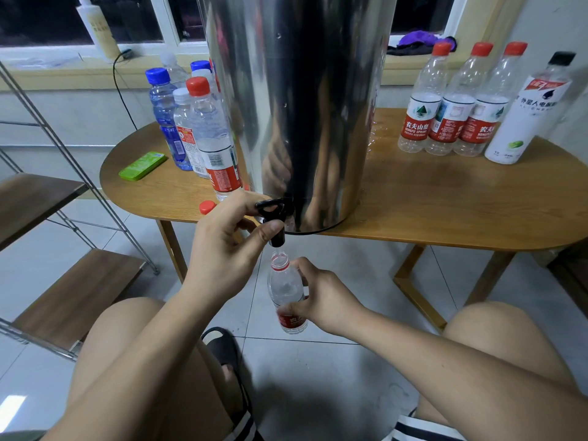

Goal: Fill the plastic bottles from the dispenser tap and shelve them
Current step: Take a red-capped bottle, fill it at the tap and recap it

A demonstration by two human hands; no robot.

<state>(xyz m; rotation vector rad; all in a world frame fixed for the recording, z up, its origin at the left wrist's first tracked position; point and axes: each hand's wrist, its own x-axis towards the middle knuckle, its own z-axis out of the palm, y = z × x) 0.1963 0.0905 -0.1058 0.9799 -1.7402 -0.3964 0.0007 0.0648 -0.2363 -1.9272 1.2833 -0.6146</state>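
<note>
Single head-worn wide-angle view. Faces forward and down. Close above dispenser tap (274,218) at table (445,202) edge; wearer's knees (127,332) along frame bottom.

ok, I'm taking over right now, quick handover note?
Left grip holds the tap lever on the steel dispenser.
Right grip holds an uncapped Nongfu Spring bottle under the spout; water runs in.
A loose red cap lies on the table.
Done: capped bottles left of the dispenser look full.
Left: cap this one, fill the three red-capped bottles and white bottle on the right, shelve all on the rack.
</note>
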